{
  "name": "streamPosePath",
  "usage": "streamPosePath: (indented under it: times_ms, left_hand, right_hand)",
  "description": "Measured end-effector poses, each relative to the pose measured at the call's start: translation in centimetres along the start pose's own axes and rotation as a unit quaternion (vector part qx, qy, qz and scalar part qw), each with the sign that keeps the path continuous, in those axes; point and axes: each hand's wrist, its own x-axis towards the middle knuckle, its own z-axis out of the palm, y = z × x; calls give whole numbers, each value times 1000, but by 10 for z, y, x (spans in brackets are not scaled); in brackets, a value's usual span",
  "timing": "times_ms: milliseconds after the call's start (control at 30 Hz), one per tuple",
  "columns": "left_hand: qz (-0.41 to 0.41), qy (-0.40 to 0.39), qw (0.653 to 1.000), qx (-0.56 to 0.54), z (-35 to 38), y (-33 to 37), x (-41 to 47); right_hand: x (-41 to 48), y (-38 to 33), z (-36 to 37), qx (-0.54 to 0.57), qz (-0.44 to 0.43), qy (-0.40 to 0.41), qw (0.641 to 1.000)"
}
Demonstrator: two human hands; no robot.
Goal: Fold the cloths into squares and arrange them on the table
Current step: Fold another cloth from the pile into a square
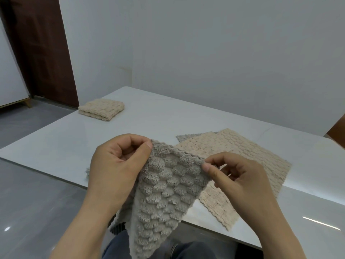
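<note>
Fingers (pixel 135 140) of the left hand (pixel 119 165) were curled inward, and its thumb and forefinger pinched the upper left corner of the grey cloth (pixel 168 193). That cloth hung in the air between the two hands. Its top edge was stretched from one pinch to the other and sloped down toward the right. The rest of it fell toward the person, past the near edge of the table (pixel 65 146) and in front of the blue trousers (pixel 117 247). Part of it draped behind the left palm and wrist. The right hand (pixel 237 182) pinched the other end of that top edge between thumb and forefinger; its remaining fingers were loosely bent and held nothing.

On the white table, a folded beige cloth (pixel 101 109) lay at the far left corner, well apart from both hands. Farther right, a flat beige cloth (pixel 242 159) lay spread out, partly hidden behind the held cloth and the right hand, with its near corner close to the table's near edge. A corner of a second grey cloth (pixel 182 137) showed from under its far left edge. A dark brown door (pixel 41 49) stood at the far left, with a pale wall (pixel 205 43) behind the table.
</note>
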Motion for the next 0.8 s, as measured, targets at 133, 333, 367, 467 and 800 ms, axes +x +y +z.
streamPosePath:
  times_ms: [133,333,367,467,800]
  left_hand:
    - [7,-2,1000,12,-1,-1,-1]
    - [10,-15,1000,23,2,2,-4]
    - [11,-16,1000,25,3,4,-5]
    - [14,-19,999,24,5,5,-5]
    - [21,-22,999,43,9,1,-6]
  right_hand:
    - [-1,0,0,-5,-7,24,1000]
    - [0,0,0,-12,-2,63,998]
    - [0,1,0,13,4,58,998]
    - [-1,4,1,45,25,46,998]
    - [-2,11,-5,11,41,15,999]
